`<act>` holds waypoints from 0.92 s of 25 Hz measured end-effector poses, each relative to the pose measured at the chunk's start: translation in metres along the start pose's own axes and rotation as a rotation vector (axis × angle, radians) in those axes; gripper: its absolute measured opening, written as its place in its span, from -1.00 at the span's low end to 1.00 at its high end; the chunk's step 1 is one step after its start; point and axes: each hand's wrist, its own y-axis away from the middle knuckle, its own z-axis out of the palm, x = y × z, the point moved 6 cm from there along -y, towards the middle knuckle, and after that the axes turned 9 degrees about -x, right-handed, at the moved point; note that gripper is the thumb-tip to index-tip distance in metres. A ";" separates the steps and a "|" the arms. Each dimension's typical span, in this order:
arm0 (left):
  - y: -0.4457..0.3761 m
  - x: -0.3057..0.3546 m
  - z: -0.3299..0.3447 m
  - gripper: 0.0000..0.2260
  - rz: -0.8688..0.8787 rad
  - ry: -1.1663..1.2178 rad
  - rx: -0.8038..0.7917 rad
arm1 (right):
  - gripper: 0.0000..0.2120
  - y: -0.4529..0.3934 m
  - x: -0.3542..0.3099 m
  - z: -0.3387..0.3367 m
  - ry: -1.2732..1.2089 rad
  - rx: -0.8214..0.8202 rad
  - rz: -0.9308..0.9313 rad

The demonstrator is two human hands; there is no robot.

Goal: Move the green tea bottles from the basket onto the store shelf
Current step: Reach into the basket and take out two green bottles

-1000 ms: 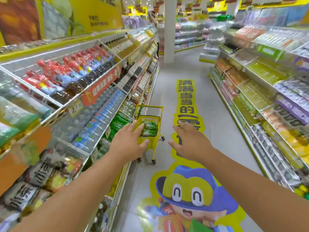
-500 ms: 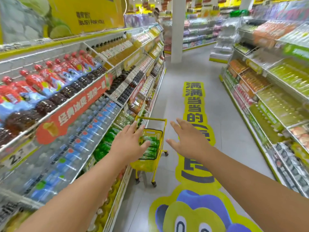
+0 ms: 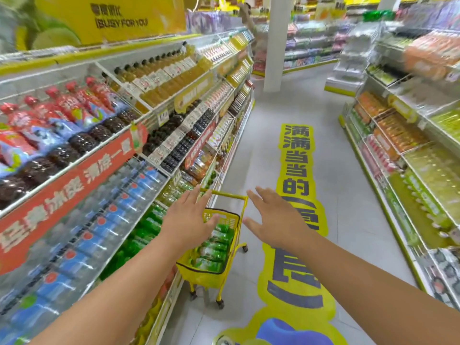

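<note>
A yellow wheeled basket (image 3: 206,275) stands on the aisle floor against the left shelving, its handle (image 3: 231,195) raised. Several green tea bottles (image 3: 215,245) lie inside it. More green bottles (image 3: 146,226) fill a low left shelf beside the basket. My left hand (image 3: 190,220) is stretched out in front of the basket's near left side, fingers spread, holding nothing. My right hand (image 3: 271,220) reaches forward to the right of the basket, fingers spread and empty. Neither hand touches the basket.
Tall drink shelves (image 3: 104,155) run along the left, snack shelves (image 3: 408,150) along the right. A yellow floor sticker (image 3: 296,170) runs down the grey aisle. A white pillar (image 3: 276,43) stands at the far end.
I have walked forward along the aisle, so the basket is closer and larger. Both hands stay stretched out and open.
</note>
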 end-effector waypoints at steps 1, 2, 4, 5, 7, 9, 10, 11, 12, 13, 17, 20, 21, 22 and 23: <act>-0.019 -0.005 0.004 -0.30 -0.005 0.000 -0.005 | -0.27 -0.022 0.005 0.001 0.002 -0.003 -0.006; -0.038 -0.011 0.009 -0.30 -0.017 0.004 -0.016 | -0.27 -0.045 0.010 0.003 0.004 -0.010 -0.012; -0.081 -0.028 0.015 -0.32 -0.043 0.034 -0.034 | -0.26 -0.093 0.016 0.005 0.014 -0.028 -0.023; -0.101 -0.037 0.018 -0.32 -0.055 0.047 -0.030 | -0.26 -0.115 0.019 0.006 0.023 -0.038 -0.028; -0.141 -0.054 0.024 -0.33 -0.063 0.080 -0.023 | -0.26 -0.158 0.023 0.005 0.023 -0.060 -0.039; -0.177 -0.070 0.032 -0.32 -0.087 0.119 -0.063 | -0.27 -0.199 0.027 0.005 0.019 -0.102 -0.042; -0.194 -0.078 0.035 -0.31 -0.099 0.115 -0.087 | -0.27 -0.218 0.029 0.006 0.031 -0.117 -0.042; -0.209 -0.084 0.037 -0.31 -0.103 0.104 -0.101 | -0.27 -0.237 0.030 0.006 0.045 -0.126 -0.044; -0.225 -0.092 0.037 -0.31 -0.104 0.097 -0.105 | -0.27 -0.257 0.031 0.006 0.051 -0.129 -0.050; -0.239 -0.098 0.036 -0.31 -0.106 0.093 -0.107 | -0.27 -0.274 0.031 0.007 0.057 -0.132 -0.058; -0.283 -0.121 0.037 -0.32 -0.136 0.071 -0.110 | -0.26 -0.336 0.033 0.015 0.067 -0.160 -0.099; -0.313 -0.136 0.045 -0.33 -0.161 0.048 -0.095 | -0.25 -0.386 0.036 0.026 0.089 -0.190 -0.141; -0.322 -0.140 0.049 -0.33 -0.170 0.053 -0.091 | -0.25 -0.401 0.037 0.030 0.090 -0.202 -0.159; -0.331 -0.144 0.054 -0.33 -0.187 0.062 -0.094 | -0.25 -0.417 0.038 0.035 0.093 -0.223 -0.181; -0.340 -0.147 0.062 -0.33 -0.213 0.077 -0.101 | -0.25 -0.432 0.040 0.040 0.096 -0.243 -0.204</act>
